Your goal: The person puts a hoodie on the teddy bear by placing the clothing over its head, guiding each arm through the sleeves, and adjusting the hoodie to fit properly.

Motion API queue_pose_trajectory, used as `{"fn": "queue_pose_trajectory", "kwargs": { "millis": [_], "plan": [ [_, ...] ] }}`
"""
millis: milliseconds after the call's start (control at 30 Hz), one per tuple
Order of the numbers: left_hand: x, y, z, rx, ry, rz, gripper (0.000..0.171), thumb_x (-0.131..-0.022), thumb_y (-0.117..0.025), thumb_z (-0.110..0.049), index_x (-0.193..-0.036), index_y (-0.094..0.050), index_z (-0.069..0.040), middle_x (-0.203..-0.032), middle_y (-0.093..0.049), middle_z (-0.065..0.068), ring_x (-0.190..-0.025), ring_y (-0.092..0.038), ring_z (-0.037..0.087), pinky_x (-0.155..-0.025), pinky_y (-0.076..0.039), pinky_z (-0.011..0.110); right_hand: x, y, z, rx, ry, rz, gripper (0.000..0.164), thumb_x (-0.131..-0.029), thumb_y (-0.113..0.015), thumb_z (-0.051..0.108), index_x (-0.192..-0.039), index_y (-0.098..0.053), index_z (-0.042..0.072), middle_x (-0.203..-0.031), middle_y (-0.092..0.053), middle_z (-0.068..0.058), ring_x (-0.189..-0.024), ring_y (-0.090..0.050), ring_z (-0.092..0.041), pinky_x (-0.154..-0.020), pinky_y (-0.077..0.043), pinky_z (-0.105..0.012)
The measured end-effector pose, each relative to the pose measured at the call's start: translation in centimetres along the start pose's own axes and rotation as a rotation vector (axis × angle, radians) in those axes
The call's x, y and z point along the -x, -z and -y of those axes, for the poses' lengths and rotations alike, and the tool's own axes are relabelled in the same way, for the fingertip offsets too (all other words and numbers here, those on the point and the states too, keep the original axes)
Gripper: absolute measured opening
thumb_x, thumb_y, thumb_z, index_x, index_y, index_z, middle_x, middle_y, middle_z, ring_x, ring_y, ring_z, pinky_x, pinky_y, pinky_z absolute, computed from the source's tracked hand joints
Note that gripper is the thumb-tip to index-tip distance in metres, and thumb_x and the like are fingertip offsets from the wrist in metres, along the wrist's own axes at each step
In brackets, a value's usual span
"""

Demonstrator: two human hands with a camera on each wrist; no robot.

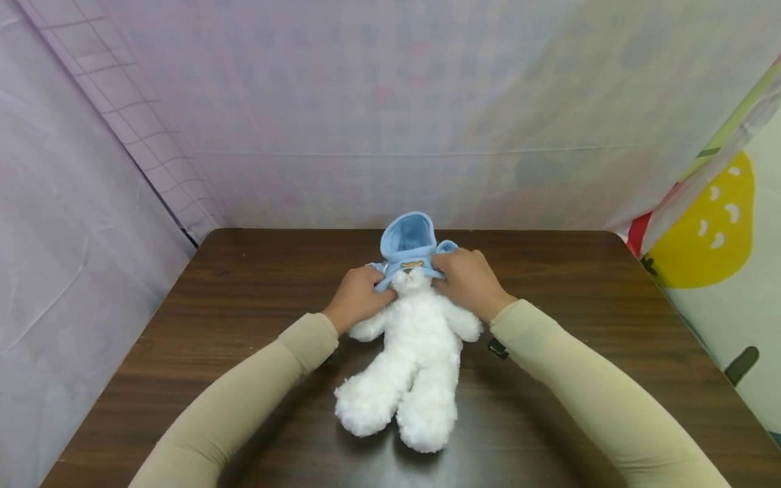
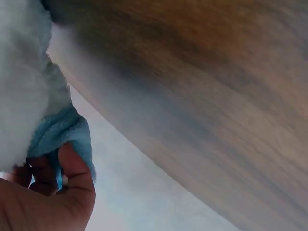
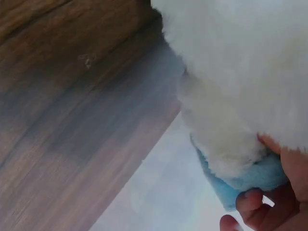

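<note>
A white fluffy plush toy (image 1: 421, 339) lies on its back on the table, legs toward the person. Over the top of its head sits a light blue garment (image 1: 410, 237) with a round, hood-like opening and a small tan patch; only the toy's muzzle shows below it. On the left side, the left hand (image 1: 358, 295) pinches the blue cloth (image 2: 62, 127) between thumb and fingers beside the head. The right hand (image 1: 468, 279) grips the cloth's other edge, its thumb against the white fur (image 3: 226, 130) in the right wrist view.
The dark brown wooden table (image 1: 256, 285) has its far edge just beyond the blue garment. Behind it hangs a pale curtain (image 1: 366, 122). On the right is a white cloth with a yellow print (image 1: 708, 230).
</note>
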State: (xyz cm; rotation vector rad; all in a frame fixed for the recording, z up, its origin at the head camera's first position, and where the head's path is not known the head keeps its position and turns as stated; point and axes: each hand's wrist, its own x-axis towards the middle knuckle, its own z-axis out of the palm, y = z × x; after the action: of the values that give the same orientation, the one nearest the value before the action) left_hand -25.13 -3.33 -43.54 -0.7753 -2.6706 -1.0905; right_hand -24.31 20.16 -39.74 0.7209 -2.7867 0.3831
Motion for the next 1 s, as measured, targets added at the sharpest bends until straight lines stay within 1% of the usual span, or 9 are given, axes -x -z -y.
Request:
{"fn": "queue_pose_trajectory", "kwargs": {
  "millis": [100,167,267,333,400,500,633,767,1000],
  "plan": [
    [0.2,0.3,0.0,-0.018,-0.004,0.036,0.041,-0.084,-0.071,-0.017,-0.061,-0.038,-0.015,-0.065,-0.038,0.000,-0.060,-0.038,0.015,-0.056,-0.034,0.028,-0.2,0.4,0.3,-0.029,-0.046,0.058,0.019,-0.088,-0.072,0.015,-0.077,-0.057,0.015,-0.068,-0.056,0.000,-0.074,-0.053,-0.026,-0.068,-0.040,-0.044],
    [0.5,0.6,-0.1,-0.014,0.012,0.094,0.036,-0.089,-0.070,-0.021,-0.067,-0.043,-0.013,-0.069,-0.041,0.002,-0.063,-0.039,0.015,-0.058,-0.035,0.029,-0.3,0.8,0.3,-0.079,-0.074,0.136,0.008,-0.091,-0.069,0.018,-0.092,-0.065,0.011,-0.082,-0.065,-0.004,-0.083,-0.059,-0.027,-0.075,-0.045,-0.046],
    [1.1,1.1,-0.2,0.007,0.044,0.209,0.028,-0.094,-0.068,-0.031,-0.085,-0.051,-0.011,-0.081,-0.046,0.005,-0.073,-0.043,0.018,-0.065,-0.037,0.032,0.0,1.7,0.1,-0.182,-0.102,0.307,0.045,-0.094,-0.066,0.029,-0.129,-0.059,0.001,-0.122,-0.064,-0.018,-0.111,-0.059,-0.034,-0.094,-0.046,-0.051],
    [1.4,1.3,-0.5,0.005,0.057,0.266,0.032,-0.094,-0.068,-0.037,-0.101,-0.056,-0.009,-0.094,-0.049,0.006,-0.083,-0.046,0.019,-0.072,-0.041,0.035,0.3,2.2,0.0,-0.230,-0.109,0.412,0.070,-0.095,-0.065,0.040,-0.145,-0.043,-0.004,-0.142,-0.048,-0.026,-0.131,-0.044,-0.041,-0.105,-0.037,-0.055],
    [1.7,1.4,-0.8,-0.001,0.063,0.299,0.046,-0.092,-0.068,-0.043,-0.119,-0.056,-0.006,-0.109,-0.051,0.008,-0.095,-0.049,0.020,-0.081,-0.045,0.037,0.5,2.4,-0.1,-0.238,-0.117,0.475,0.087,-0.092,-0.065,0.050,-0.152,-0.030,-0.004,-0.153,-0.032,-0.028,-0.141,-0.028,-0.045,-0.109,-0.029,-0.059],
    [1.7,1.4,-1.2,-0.032,0.059,0.302,0.066,-0.090,-0.068,-0.049,-0.136,-0.051,-0.004,-0.125,-0.049,0.011,-0.109,-0.049,0.023,-0.093,-0.045,0.039,0.8,2.1,-0.2,-0.218,-0.116,0.452,0.094,-0.089,-0.069,0.054,-0.153,-0.028,0.000,-0.155,-0.025,-0.028,-0.142,-0.020,-0.047,-0.109,-0.028,-0.062],
    [1.6,0.9,-2.0,-0.056,0.067,0.290,0.073,-0.089,-0.069,-0.048,-0.141,-0.048,-0.001,-0.133,-0.046,0.015,-0.119,-0.047,0.028,-0.099,-0.043,0.041,1.1,1.6,-0.3,-0.230,-0.135,0.399,0.091,-0.087,-0.075,0.046,-0.153,-0.031,0.001,-0.156,-0.026,-0.026,-0.142,-0.021,-0.045,-0.108,-0.031,-0.060],
    [1.3,0.7,-2.5,-0.081,0.056,0.279,0.069,-0.089,-0.071,-0.043,-0.138,-0.049,0.001,-0.133,-0.046,0.017,-0.121,-0.045,0.032,-0.101,-0.041,0.042,1.3,1.0,-0.4,-0.266,-0.175,0.373,0.089,-0.087,-0.076,0.041,-0.152,-0.032,0.000,-0.154,-0.031,-0.024,-0.139,-0.028,-0.044,-0.107,-0.032,-0.059],
    [1.2,0.3,-2.3,-0.108,-0.034,0.224,0.047,-0.087,-0.076,-0.033,-0.116,-0.059,-0.001,-0.115,-0.051,0.014,-0.106,-0.049,0.030,-0.094,-0.044,0.041,1.8,-0.7,-0.5,-0.242,-0.166,0.233,0.067,-0.087,-0.078,0.035,-0.138,-0.050,0.000,-0.134,-0.056,-0.016,-0.116,-0.047,-0.037,-0.094,-0.042,-0.055]
  ]
}}
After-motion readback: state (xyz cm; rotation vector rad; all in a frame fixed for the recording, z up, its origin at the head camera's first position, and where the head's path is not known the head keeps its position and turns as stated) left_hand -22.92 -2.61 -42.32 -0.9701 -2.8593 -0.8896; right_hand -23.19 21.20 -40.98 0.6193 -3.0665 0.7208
